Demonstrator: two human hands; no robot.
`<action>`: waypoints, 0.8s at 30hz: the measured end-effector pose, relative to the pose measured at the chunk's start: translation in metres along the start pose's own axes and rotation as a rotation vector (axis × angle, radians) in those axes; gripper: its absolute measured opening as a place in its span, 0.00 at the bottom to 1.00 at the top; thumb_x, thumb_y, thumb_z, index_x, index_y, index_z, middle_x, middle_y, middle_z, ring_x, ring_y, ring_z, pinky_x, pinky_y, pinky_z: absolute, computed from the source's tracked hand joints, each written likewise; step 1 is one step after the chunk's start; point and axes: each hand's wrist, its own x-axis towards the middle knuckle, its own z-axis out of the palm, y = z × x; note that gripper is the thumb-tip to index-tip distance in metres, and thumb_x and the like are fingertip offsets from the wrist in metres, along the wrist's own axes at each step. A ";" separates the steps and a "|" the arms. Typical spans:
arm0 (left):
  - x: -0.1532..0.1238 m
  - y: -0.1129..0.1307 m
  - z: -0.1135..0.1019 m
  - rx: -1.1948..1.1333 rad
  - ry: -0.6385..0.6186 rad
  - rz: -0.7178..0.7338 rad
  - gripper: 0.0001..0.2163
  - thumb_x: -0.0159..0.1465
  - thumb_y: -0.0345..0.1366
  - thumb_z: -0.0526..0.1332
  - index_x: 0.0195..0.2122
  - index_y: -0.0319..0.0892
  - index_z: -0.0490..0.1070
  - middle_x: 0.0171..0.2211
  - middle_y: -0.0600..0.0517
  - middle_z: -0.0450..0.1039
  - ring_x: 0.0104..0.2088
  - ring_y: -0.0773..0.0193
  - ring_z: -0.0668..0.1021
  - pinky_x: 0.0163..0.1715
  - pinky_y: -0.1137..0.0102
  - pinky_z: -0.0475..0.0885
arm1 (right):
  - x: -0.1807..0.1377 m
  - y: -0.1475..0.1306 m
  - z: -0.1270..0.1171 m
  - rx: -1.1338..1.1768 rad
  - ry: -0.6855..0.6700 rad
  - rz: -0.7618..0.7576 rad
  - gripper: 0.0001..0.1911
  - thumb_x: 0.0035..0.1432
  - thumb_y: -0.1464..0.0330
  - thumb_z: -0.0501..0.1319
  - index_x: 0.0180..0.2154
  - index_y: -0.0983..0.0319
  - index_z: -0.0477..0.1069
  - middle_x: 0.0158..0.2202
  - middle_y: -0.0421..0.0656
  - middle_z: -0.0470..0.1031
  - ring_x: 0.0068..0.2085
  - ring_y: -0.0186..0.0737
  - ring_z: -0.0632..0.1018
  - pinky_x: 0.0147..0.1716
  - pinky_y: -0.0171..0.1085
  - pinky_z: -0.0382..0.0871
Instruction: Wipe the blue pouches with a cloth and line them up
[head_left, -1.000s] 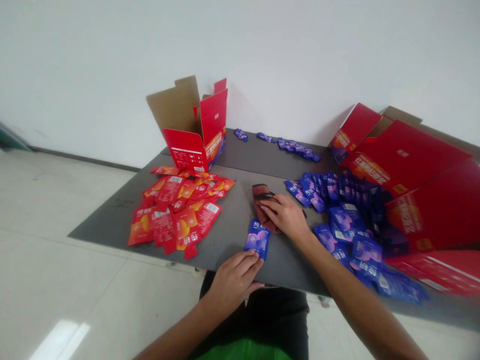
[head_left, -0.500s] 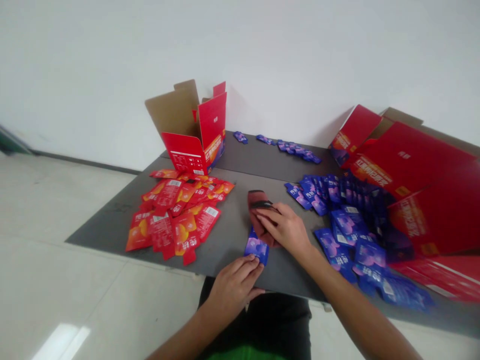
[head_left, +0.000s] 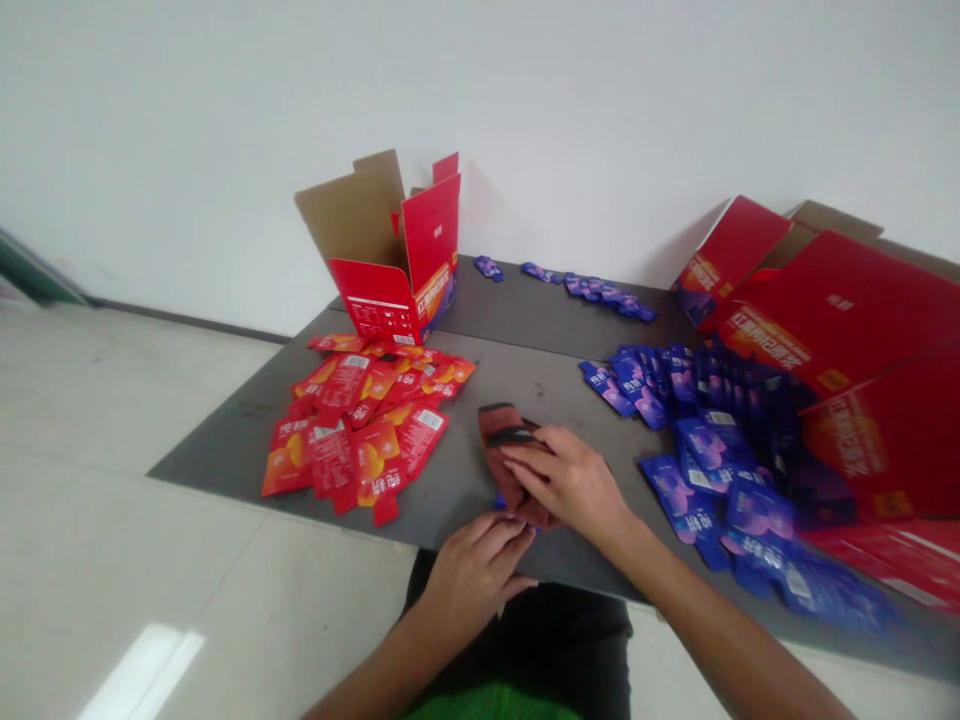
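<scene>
A reddish-brown cloth (head_left: 501,450) with a black edge is bunched under my right hand (head_left: 568,476), whose closed fingers press it to the table near the front edge. Beneath the cloth lies a blue sachet (head_left: 500,502), mostly covered, with only a bit of blue showing. My left hand (head_left: 478,562) holds the sachet's near end down at the table edge, fingers together and thumb lower. Red sachets (head_left: 377,455) are heaped to the left of my hands. Blue sachets (head_left: 709,445) lie in a larger pile to the right.
An open red carton (head_left: 375,300) stands behind the red heap, flaps up. On the right, another red carton (head_left: 862,320) lies tipped beside the blue pile. Several small blue packets (head_left: 604,292) lie in a row along the back of the grey table (head_left: 525,330), near the white wall.
My right hand has slid the cloth toward me and slightly left, covering most of the blue sachet. The left hand stays at its near end. The whole view has shifted slightly.
</scene>
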 end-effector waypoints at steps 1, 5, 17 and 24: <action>0.000 0.001 -0.001 -0.003 -0.024 -0.014 0.20 0.67 0.51 0.66 0.51 0.40 0.77 0.46 0.46 0.81 0.48 0.52 0.80 0.48 0.60 0.80 | -0.006 -0.006 0.003 0.035 -0.045 -0.035 0.13 0.72 0.60 0.59 0.52 0.49 0.80 0.44 0.43 0.79 0.45 0.41 0.78 0.44 0.38 0.73; 0.001 0.000 -0.002 -0.012 -0.004 0.012 0.24 0.63 0.48 0.71 0.55 0.38 0.75 0.50 0.46 0.80 0.51 0.53 0.80 0.52 0.60 0.79 | 0.002 0.015 0.016 0.028 -0.107 0.022 0.12 0.70 0.62 0.61 0.52 0.49 0.80 0.43 0.43 0.78 0.44 0.40 0.79 0.45 0.37 0.74; 0.002 0.001 -0.003 -0.027 -0.031 -0.022 0.24 0.59 0.45 0.74 0.53 0.40 0.76 0.47 0.47 0.81 0.48 0.52 0.81 0.48 0.59 0.81 | -0.004 0.005 0.017 0.060 -0.106 -0.025 0.13 0.71 0.60 0.60 0.53 0.47 0.79 0.43 0.41 0.78 0.43 0.39 0.79 0.42 0.36 0.73; 0.000 0.000 0.000 -0.028 0.019 0.015 0.25 0.65 0.46 0.69 0.58 0.39 0.73 0.54 0.45 0.79 0.55 0.51 0.79 0.55 0.59 0.78 | 0.024 0.029 0.001 -0.117 0.002 0.091 0.15 0.72 0.60 0.58 0.54 0.51 0.80 0.43 0.45 0.79 0.45 0.44 0.79 0.44 0.40 0.72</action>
